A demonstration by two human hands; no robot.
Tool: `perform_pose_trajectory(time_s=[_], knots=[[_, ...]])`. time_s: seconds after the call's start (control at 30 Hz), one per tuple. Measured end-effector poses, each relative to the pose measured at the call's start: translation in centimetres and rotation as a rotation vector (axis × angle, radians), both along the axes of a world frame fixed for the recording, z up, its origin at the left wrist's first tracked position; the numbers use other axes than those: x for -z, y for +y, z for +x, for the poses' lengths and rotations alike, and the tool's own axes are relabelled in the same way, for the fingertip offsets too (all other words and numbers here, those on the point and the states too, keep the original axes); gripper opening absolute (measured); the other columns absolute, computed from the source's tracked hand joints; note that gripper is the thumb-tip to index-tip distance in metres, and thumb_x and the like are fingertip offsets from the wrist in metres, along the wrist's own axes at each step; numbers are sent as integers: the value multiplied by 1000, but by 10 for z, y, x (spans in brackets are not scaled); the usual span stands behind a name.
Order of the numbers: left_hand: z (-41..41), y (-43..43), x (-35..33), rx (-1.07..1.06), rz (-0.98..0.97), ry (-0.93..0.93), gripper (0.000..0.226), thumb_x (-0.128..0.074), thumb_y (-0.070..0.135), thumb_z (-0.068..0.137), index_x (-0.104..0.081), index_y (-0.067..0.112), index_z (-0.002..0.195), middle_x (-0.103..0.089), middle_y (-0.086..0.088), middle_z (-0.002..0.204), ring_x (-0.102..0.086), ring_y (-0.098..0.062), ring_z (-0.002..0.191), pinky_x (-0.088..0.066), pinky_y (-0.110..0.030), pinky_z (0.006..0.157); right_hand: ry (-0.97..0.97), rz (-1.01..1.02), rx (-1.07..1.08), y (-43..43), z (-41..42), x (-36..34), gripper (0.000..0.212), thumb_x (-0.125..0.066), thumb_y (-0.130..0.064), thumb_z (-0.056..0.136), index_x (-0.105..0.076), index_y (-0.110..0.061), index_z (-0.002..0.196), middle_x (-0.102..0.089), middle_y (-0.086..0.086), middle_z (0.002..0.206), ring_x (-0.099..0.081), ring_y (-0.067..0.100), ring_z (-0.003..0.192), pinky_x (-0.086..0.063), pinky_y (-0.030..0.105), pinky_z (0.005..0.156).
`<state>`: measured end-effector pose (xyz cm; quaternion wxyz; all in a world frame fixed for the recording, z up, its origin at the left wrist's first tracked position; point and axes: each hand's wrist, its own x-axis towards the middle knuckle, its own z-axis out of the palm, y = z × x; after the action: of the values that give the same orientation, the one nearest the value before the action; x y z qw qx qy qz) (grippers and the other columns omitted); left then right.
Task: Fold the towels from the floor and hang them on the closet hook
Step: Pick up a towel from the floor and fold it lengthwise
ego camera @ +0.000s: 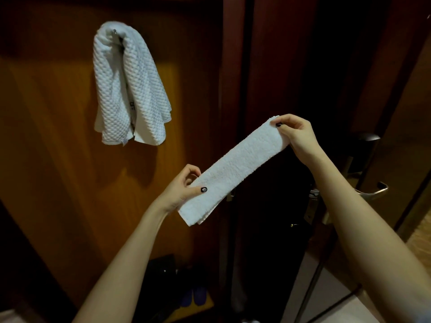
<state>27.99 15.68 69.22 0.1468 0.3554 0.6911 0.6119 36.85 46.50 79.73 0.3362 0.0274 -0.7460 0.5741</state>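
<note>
I hold a small white terry towel, folded into a long narrow strip, stretched slantwise in the air in front of the closet. My left hand pinches its lower end, thumb on top. My right hand pinches its upper end. A second towel, white with a waffle weave, hangs draped over a small metal hook on the wooden closet door, up and to the left of my hands.
A dark gap between door panels lies behind the held towel. A metal door handle juts out at the right. On the floor below are dark shoes and blue slippers. Pale floor shows at the bottom right.
</note>
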Motion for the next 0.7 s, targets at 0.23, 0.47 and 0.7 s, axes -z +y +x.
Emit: perform_pose_trajectory(time_s=[0.23,0.47,0.7], knots=[[-2,6,-4,-117,-25,177,34,-73,38,73,-59,43,103,-56,14,103,-57,-10,97,-52,-35,80,19,-25,92,10,-6,10,39,-52,-1,85,-74,-32,78,-69,-10,101,-63,13,100,-49,25,75],[-13,-5,-17,-48,-94,215,30,-71,14,84,-68,42,95,-62,26,110,-52,13,108,-40,-7,83,17,22,154,13,-10,15,41,-52,0,87,-73,-35,78,-68,-16,96,-62,-1,92,-48,17,69],[-29,-24,-31,-2,-345,281,13,-71,20,84,-67,29,92,-63,25,102,-53,12,104,-36,-21,91,39,62,147,2,-25,14,39,-51,0,90,-73,-31,79,-70,-7,99,-63,-6,91,-46,8,70]])
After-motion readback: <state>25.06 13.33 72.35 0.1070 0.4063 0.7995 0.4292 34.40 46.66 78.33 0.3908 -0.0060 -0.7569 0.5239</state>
